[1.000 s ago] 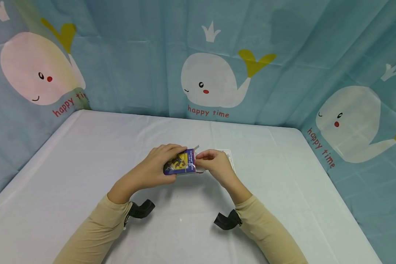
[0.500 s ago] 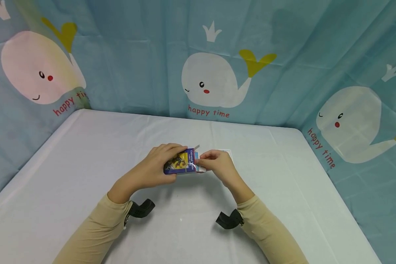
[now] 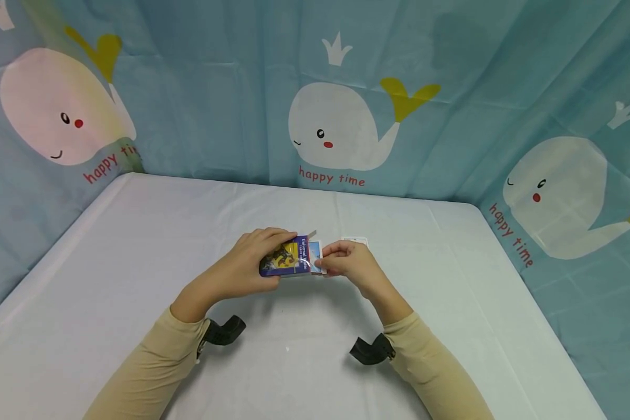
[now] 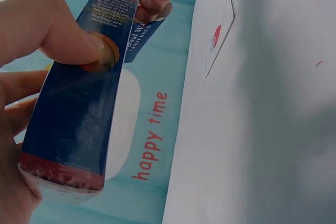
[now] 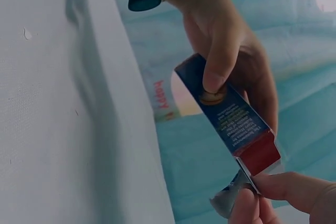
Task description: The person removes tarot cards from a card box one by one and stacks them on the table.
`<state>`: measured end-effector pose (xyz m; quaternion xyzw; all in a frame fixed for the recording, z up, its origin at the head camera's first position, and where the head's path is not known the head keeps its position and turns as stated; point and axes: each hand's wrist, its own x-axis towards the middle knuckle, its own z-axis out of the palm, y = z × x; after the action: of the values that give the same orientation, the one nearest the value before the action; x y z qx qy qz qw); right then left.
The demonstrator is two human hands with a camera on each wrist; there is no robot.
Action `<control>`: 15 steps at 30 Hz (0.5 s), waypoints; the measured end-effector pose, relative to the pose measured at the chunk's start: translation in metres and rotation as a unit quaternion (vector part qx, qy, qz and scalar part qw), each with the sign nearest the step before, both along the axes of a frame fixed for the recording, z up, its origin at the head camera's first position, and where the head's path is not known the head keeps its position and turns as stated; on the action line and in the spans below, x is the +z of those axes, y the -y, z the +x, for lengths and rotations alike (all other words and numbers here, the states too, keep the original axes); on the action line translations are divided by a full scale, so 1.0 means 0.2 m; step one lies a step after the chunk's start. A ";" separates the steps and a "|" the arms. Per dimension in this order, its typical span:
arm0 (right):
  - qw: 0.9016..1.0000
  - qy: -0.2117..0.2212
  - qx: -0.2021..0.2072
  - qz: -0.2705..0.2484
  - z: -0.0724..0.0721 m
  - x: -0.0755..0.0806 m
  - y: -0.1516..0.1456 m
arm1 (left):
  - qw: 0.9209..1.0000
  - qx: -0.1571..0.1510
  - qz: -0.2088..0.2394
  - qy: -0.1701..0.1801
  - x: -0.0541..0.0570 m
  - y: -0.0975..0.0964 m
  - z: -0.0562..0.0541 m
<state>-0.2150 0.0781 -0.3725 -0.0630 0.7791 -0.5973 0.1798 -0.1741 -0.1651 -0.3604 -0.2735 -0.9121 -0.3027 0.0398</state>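
Note:
My left hand [image 3: 241, 265] grips a blue and yellow tarot deck box [image 3: 282, 259] above the table, thumb on its narrow side and fingers round the other side. The box's open end faces right, with a flap [image 3: 312, 234] sticking out. A light blue card [image 3: 315, 252] protrudes from that end. My right hand [image 3: 354, 265] pinches the card's outer edge between thumb and fingers. In the right wrist view, the box [image 5: 231, 114] slants down to the right fingertips [image 5: 265, 184]. Behind the right hand lies a white-bordered card [image 3: 357, 240], partly hidden.
A white cloth covers the table [image 3: 289, 361]. Around its back and sides hangs a blue curtain [image 3: 215, 116] printed with whales. Black curved mounts project inward from the left wrist [image 3: 226, 331] and the right wrist [image 3: 371, 350].
My right hand has moved slightly right, away from the box. The light blue card now shows beyond the open end. My left hand and the box have stayed nearly still.

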 end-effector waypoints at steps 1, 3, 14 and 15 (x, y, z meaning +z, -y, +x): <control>1.000 0.002 0.003 0.001 0.00 0.00 0.00 | 1.000 0.000 0.001 0.001 0.00 0.00 0.00; 1.000 0.005 0.004 -0.003 0.00 0.01 -0.01 | 1.000 0.001 -0.001 0.001 0.00 0.00 0.00; 1.000 0.011 -0.014 -0.020 -0.01 0.02 -0.08 | 1.000 0.011 -0.002 -0.002 0.01 0.01 0.00; 1.000 0.011 -0.014 -0.019 -0.01 0.02 -0.09 | 1.000 0.011 -0.003 -0.003 0.01 0.01 0.00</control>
<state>-0.2174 0.0952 -0.3679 -0.0488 0.7664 -0.6149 0.1793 -0.1738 -0.1675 -0.3578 -0.2644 -0.9158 -0.2990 0.0453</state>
